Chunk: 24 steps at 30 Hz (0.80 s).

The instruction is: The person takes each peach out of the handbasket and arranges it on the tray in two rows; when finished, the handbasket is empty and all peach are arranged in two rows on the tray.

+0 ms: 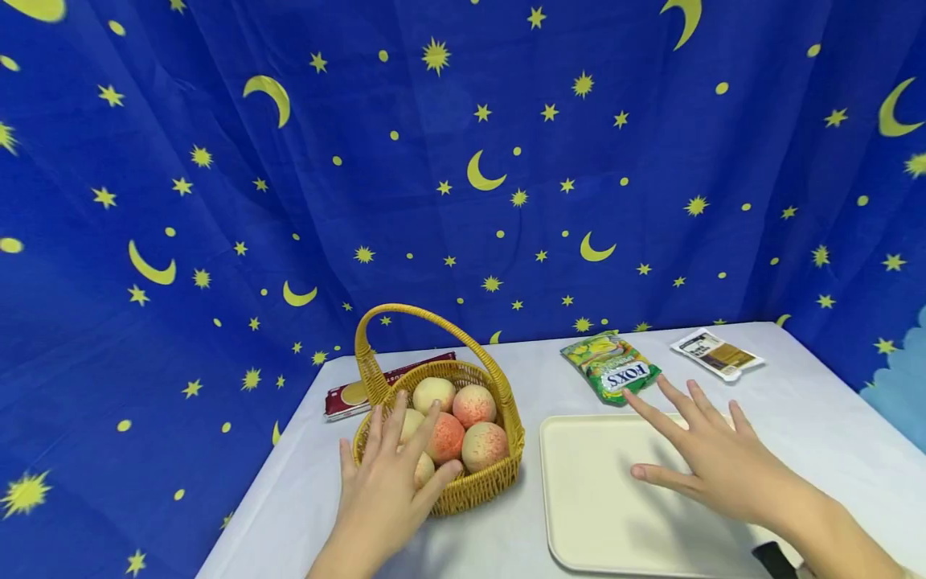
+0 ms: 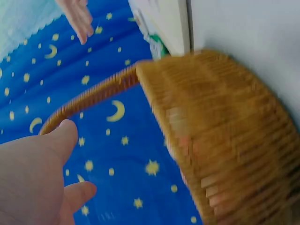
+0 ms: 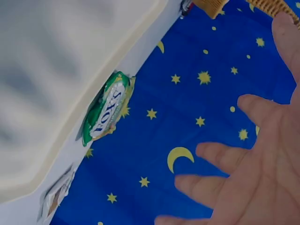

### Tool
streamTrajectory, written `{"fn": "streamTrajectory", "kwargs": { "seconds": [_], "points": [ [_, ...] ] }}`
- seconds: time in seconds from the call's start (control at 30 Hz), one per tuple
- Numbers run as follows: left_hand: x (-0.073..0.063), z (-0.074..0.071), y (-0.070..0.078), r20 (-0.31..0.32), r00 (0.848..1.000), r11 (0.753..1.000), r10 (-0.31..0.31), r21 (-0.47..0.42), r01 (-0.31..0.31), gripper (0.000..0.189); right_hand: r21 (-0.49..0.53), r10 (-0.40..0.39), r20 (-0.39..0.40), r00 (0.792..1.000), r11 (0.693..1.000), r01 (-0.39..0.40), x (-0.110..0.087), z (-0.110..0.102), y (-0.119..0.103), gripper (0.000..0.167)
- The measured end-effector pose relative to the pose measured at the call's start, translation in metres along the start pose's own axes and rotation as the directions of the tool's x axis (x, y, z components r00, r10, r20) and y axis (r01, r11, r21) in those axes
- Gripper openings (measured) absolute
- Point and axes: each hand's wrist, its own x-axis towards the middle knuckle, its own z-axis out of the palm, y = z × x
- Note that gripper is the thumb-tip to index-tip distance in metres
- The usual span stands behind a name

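Note:
My left hand (image 1: 388, 494), fingers spread, is over the near left side of a wicker basket (image 1: 473, 489) and hides part of its contents. Several peaches (image 1: 446, 438), cream and pinkish red, fill the basket, whose arched handle (image 1: 434, 315) stands up. In the left wrist view, the basket (image 2: 229, 117) shows from the side, beside my thumb. My right hand (image 1: 723, 466) spreads its fingers above a cream tray (image 1: 600, 490), holding nothing. Just past its fingertips lies a green FOX'S candy bag (image 1: 611, 366), also seen in the right wrist view beyond the tray rim.
A dark red packet (image 1: 347, 400) lies behind the basket, partly hidden. At the back right is a white and brown packet (image 1: 716, 354). A blue curtain (image 1: 463, 217) with moons and stars hangs behind the white table (image 1: 289, 490).

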Motion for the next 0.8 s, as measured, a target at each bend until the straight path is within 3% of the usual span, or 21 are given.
{"fn": "streamTrajectory", "kwargs": {
  "seconds": [0.2, 0.37, 0.5, 0.67, 0.8],
  "points": [
    [0.008, -0.011, -0.029, -0.064, 0.997, 0.997, -0.051, -0.069, 0.047, 0.077, 0.115, -0.136, 0.032, 0.990, 0.985, 0.132, 0.028, -0.013, 0.004, 0.089],
    [0.011, -0.015, -0.059, -0.058, 0.990, 0.984, -0.126, -0.138, 0.117, 0.077, 0.303, -0.224, 0.054, 0.973, 0.932, 0.198, 0.059, -0.016, 0.002, 0.083],
    [0.014, -0.013, -0.081, -0.017, 0.984, 0.956, -0.177, -0.243, 0.167, 0.077, 0.408, -0.293, 0.044, 0.955, 0.878, 0.251, 0.087, -0.011, 0.001, 0.078],
    [0.015, -0.001, -0.102, -0.031, 0.986, 0.919, -0.167, -0.366, 0.144, 0.075, 0.517, -0.338, 0.077, 0.938, 0.818, 0.253, 0.120, -0.003, -0.005, 0.074],
    [0.016, 0.010, -0.113, 0.037, 0.984, 0.860, -0.176, -0.480, 0.172, 0.076, 0.585, -0.354, 0.127, 0.927, 0.782, 0.218, 0.141, 0.002, -0.016, 0.070]
  ]
}}
